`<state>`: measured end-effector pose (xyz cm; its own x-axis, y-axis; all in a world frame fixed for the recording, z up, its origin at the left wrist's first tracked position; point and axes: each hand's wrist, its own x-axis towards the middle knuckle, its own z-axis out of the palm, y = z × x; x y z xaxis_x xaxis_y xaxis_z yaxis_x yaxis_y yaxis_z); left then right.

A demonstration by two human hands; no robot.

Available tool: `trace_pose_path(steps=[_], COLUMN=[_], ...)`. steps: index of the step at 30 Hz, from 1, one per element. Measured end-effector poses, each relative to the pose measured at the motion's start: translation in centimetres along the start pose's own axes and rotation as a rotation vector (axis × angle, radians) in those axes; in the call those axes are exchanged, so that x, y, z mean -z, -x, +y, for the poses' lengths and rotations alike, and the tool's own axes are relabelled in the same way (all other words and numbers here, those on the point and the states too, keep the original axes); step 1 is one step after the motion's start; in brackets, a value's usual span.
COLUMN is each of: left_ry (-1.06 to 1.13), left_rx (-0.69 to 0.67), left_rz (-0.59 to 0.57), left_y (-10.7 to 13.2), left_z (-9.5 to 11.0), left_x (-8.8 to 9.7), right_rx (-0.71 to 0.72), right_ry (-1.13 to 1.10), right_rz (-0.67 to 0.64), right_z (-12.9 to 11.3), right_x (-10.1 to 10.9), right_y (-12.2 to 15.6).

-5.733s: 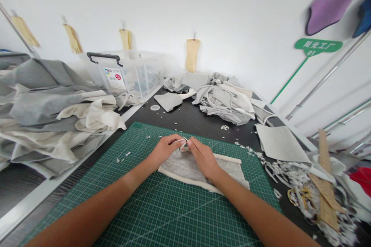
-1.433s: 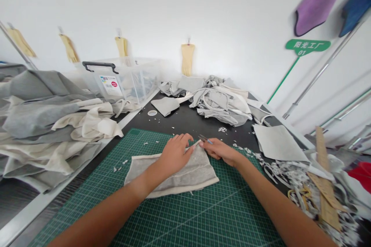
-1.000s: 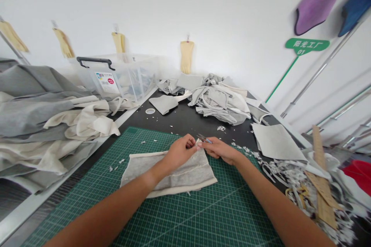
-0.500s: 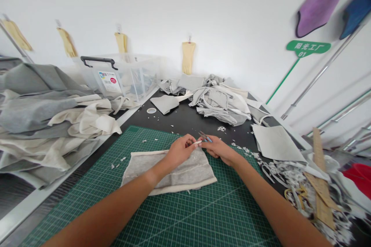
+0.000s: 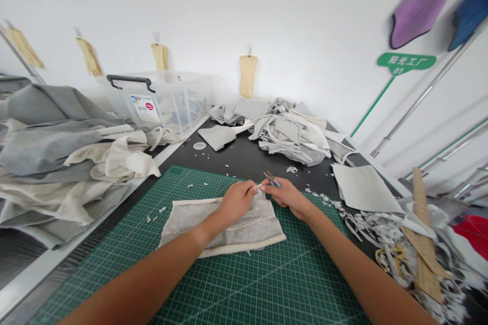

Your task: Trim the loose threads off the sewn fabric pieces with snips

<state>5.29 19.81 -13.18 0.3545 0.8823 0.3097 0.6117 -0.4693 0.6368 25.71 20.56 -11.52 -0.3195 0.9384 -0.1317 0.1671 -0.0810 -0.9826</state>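
Holding one piece of work with two hands, the person sits at a green cutting mat (image 5: 305, 277). The left hand (image 5: 236, 202) has its fingers closed and pinches the upper edge of the grey fabric piece (image 5: 223, 227). The right hand (image 5: 284, 198) is also closed, and it grasps one small pair of thread snips (image 5: 272, 179), with the blades pointing up and away from the palm. The snips are just beside the pinched edge.

The grey fabric piece lies flat on the mat, and it has a cream band along its edges. Few white scraps (image 5: 160, 209) lie on the mat near it.

On the black table (image 5: 244, 155) behind the mat is one big pile of grey and cream cloth (image 5: 290, 138). One flat grey panel (image 5: 364, 189) lies at the right, next to many white scraps (image 5: 373, 226) and one wooden ruler (image 5: 423, 244). At the left are one clear plastic box (image 5: 160, 104) and a large heap of cloth (image 5: 64, 162). Four yellow gloves (image 5: 247, 76) hang on the wall.
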Motion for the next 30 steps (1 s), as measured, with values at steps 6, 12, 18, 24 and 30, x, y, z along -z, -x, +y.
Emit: trace_pose_path(steps=[6, 12, 18, 24, 30], left_ry=[0.129, 0.160, 0.214, 0.256, 0.217], left_rx=[0.049, 0.053, 0.133, 0.100, 0.130], left_rz=[0.032, 0.023, 0.022, 0.025, 0.034], left_y=[0.28, 0.08, 0.05, -0.38, -0.49], left_z=[0.11, 0.19, 0.15, -0.20, -0.39], left_x=[-0.10, 0.30, 0.38, 0.51, 0.34], right_rx=[-0.022, -0.028, -0.014, -0.011, -0.002], right_ry=[-0.005, -0.003, 0.029, 0.039, 0.050], right_rz=[-0.022, -0.032, -0.032, -0.035, -0.031], right_z=[-0.07, -0.18, -0.31, -0.53, -0.79], right_x=[-0.04, 0.12, -0.03, -0.19, -0.34], right_y=[-0.01, 0.12, 0.19, 0.27, 0.41])
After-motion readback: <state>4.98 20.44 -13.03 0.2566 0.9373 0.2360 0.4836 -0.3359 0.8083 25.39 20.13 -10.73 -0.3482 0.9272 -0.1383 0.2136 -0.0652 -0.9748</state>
